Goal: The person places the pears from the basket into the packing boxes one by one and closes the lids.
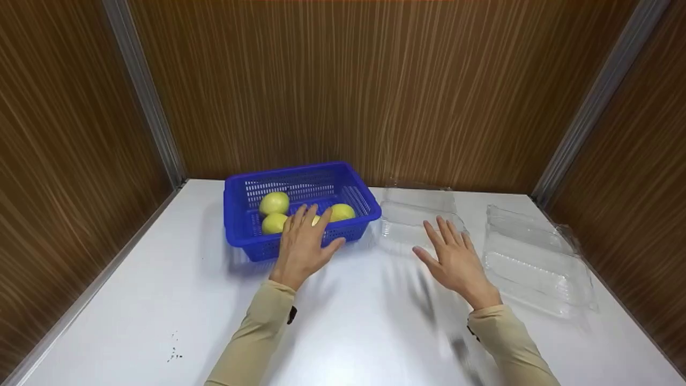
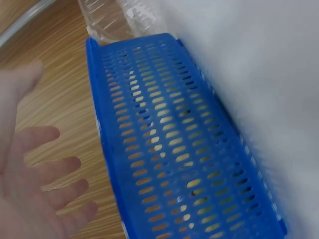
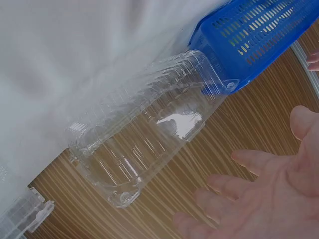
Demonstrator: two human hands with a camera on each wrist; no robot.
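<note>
My left hand hovers with spread fingers over the front rim of a blue plastic basket and holds nothing. Several yellow-green round fruits, whose exact kind I cannot tell, lie inside, among them one fruit at the left and another fruit at the right; the left hand partly hides others. My right hand, fingers spread and holding nothing, is in front of a clear plastic clamshell box that stands open. In the right wrist view the palm of the right hand faces the same clear box.
A second open clear plastic box lies at the right side of the white table. Brown wood-patterned panels enclose the back and both sides. Small dark specks mark the table at front left.
</note>
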